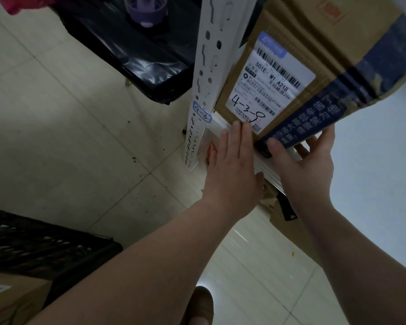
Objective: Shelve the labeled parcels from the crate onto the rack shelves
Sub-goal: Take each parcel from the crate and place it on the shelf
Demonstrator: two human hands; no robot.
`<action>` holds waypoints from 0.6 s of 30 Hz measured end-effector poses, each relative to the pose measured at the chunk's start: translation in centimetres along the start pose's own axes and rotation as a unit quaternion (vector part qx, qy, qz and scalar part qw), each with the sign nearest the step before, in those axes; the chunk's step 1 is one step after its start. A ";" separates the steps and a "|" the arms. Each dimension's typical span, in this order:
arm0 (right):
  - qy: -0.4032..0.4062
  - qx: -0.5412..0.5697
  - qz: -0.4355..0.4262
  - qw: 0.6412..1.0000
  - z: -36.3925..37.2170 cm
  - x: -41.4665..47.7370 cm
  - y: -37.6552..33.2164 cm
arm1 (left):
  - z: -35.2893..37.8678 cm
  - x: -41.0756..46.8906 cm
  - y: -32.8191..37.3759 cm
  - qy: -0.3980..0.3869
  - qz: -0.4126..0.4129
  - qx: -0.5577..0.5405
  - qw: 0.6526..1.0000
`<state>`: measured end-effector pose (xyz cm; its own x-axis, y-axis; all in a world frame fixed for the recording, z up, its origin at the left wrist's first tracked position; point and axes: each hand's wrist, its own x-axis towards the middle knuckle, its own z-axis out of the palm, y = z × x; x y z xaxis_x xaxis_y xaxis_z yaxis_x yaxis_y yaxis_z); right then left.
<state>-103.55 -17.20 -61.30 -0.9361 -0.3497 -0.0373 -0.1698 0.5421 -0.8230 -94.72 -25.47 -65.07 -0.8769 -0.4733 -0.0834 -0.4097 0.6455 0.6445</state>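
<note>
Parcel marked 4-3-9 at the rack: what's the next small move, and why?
Probably push the parcel further onto the shelf with both hands. Its label reads 4-3-9, the post tag beside it 4-3, and the left hand and right hand touch its near edge.

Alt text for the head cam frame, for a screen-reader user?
The left hand and right hand, fingers straight, press a cardboard parcel at a white rack shelf. Its label reads 4-3-9 in handwriting, and the rack upright carries a 4-3 tag. A black crate sits lower left.
</note>
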 end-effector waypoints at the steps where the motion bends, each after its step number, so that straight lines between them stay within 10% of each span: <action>1: 0.000 0.000 -0.001 1.000 -0.1 0.1 0.0 | 0.0 0.1 -0.1 -0.003 0.001 -0.001 1.000; 18: 0.005 -0.016 0.085 0.996 -1.8 -2.8 -2.9 | -3.8 -2.5 0.8 0.027 -0.102 -0.094 0.990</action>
<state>-100.96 -16.43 -57.78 -0.9551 -0.2436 -0.1687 -0.0185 0.6173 -0.7865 -91.93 -26.06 -61.53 -0.7637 -0.6175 -0.1881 -0.5185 0.4133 0.7486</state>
